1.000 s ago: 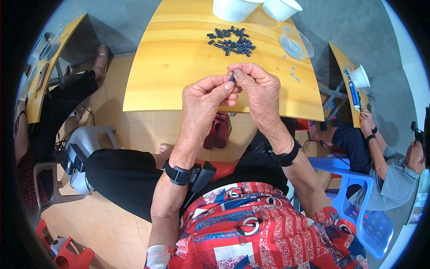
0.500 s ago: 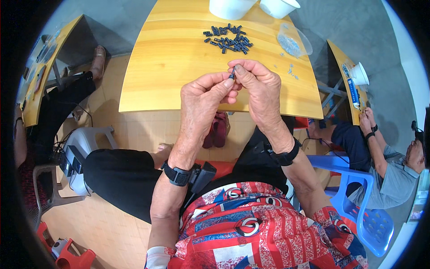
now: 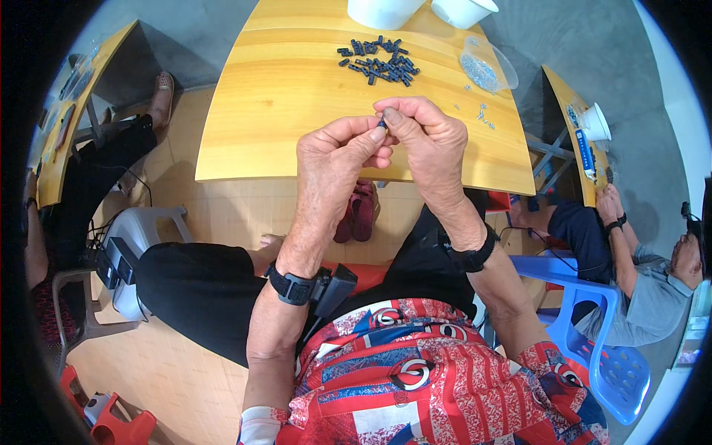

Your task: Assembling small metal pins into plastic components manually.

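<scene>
Both hands are raised together over the near edge of the bench [image 3: 297, 96], fingertips meeting. The left hand [image 3: 334, 159] pinches a small dark part [image 3: 382, 123] between thumb and forefinger; the right hand [image 3: 423, 137] closes on the same part from the other side, thumb on top, the remaining fingers curled in. The part is held in the air just above the near edge, well apart from the rest of the stock (only a sliver of it shows between the fingertips, so its shape cannot be told).

At the far edge of the bench, near the middle, lies a loose pile of small dark parts [image 3: 378, 63], scattered flat on the wood. Beyond it, at the very far edge, stand two white bowls: a larger one [image 3: 382, 11] and a smaller one [image 3: 463, 11] to its right. Toward the far right corner lies a clear plastic bag [image 3: 486, 70] with small pale pieces inside, and a few loose pale bits [image 3: 482, 115] lie near the right edge.

Each wrist carries a dark band; the left one [image 3: 291, 285] has a cable running from it.

Another person [image 3: 630, 259] sits to the right at a separate bench, on a blue plastic chair [image 3: 608, 356].
</scene>
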`<action>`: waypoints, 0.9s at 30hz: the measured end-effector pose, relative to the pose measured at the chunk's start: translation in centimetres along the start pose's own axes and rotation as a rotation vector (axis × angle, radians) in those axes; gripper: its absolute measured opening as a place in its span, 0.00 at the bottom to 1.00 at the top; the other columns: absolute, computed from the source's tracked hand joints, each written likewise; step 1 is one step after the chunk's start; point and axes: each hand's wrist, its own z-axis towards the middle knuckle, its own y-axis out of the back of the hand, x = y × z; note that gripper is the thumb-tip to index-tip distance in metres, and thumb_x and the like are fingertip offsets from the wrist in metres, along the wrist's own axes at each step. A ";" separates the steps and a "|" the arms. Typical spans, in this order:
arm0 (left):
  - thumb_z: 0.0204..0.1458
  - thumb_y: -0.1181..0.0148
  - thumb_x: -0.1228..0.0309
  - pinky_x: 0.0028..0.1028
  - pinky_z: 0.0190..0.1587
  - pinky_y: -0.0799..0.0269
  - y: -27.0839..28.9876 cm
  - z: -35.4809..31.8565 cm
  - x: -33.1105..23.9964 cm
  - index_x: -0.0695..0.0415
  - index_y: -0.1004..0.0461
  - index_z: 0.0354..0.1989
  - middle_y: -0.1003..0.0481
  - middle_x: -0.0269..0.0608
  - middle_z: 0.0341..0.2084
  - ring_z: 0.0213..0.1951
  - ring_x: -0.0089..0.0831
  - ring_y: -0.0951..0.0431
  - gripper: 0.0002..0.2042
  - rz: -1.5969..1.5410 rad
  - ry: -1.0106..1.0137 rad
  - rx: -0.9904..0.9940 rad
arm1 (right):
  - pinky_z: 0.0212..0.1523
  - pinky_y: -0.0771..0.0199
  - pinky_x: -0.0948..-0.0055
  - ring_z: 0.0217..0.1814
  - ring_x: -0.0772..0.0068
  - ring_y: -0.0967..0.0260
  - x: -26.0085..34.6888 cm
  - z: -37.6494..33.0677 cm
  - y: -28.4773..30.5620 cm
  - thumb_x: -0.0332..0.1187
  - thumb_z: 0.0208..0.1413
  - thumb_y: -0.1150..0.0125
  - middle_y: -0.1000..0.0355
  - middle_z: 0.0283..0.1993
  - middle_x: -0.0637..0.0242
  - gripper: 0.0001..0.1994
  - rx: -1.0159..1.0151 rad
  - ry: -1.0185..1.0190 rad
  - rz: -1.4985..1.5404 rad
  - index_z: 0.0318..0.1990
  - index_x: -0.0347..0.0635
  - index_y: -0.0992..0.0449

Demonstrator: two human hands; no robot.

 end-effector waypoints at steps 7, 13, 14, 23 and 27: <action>0.51 0.43 0.79 0.19 0.28 0.27 0.1 -0.1 0.0 0.70 0.25 0.37 0.23 0.44 0.26 0.24 0.22 0.26 0.07 0.024 0.015 -0.024 | 0.25 0.29 0.83 0.24 0.81 0.30 -0.7 -0.2 -0.1 0.24 0.53 0.42 0.26 0.30 0.64 0.05 0.001 0.085 -0.030 0.33 0.31 0.23; 0.51 0.42 0.80 0.18 0.28 0.28 -0.1 -0.4 0.0 0.69 0.24 0.37 0.23 0.43 0.25 0.23 0.21 0.26 0.07 -0.033 -0.009 -0.048 | 0.24 0.30 0.82 0.23 0.82 0.31 -0.5 0.0 -0.3 0.24 0.53 0.42 0.27 0.29 0.65 0.04 0.010 0.104 -0.077 0.33 0.31 0.23; 0.51 0.42 0.80 0.18 0.28 0.28 -0.2 -0.4 0.1 0.69 0.24 0.37 0.23 0.43 0.25 0.23 0.21 0.26 0.07 -0.030 -0.007 -0.050 | 0.24 0.30 0.82 0.23 0.82 0.31 -0.3 0.0 -0.4 0.24 0.53 0.42 0.27 0.28 0.64 0.04 0.009 0.083 -0.088 0.33 0.31 0.23; 0.51 0.42 0.80 0.18 0.28 0.27 -0.3 -0.5 -0.7 0.68 0.24 0.37 0.23 0.42 0.24 0.23 0.21 0.25 0.07 0.012 -0.085 -0.037 | 0.24 0.30 0.83 0.24 0.82 0.31 -0.3 -0.4 -1.3 0.25 0.52 0.40 0.27 0.29 0.64 0.04 -0.087 0.213 -0.088 0.33 0.32 0.23; 0.51 0.42 0.79 0.19 0.29 0.26 -0.3 -0.5 -1.0 0.69 0.24 0.37 0.23 0.43 0.25 0.24 0.22 0.25 0.07 -0.005 -0.040 -0.044 | 0.25 0.30 0.83 0.24 0.82 0.31 0.0 -0.1 -1.1 0.24 0.52 0.40 0.27 0.30 0.64 0.04 -0.055 0.158 -0.017 0.33 0.33 0.23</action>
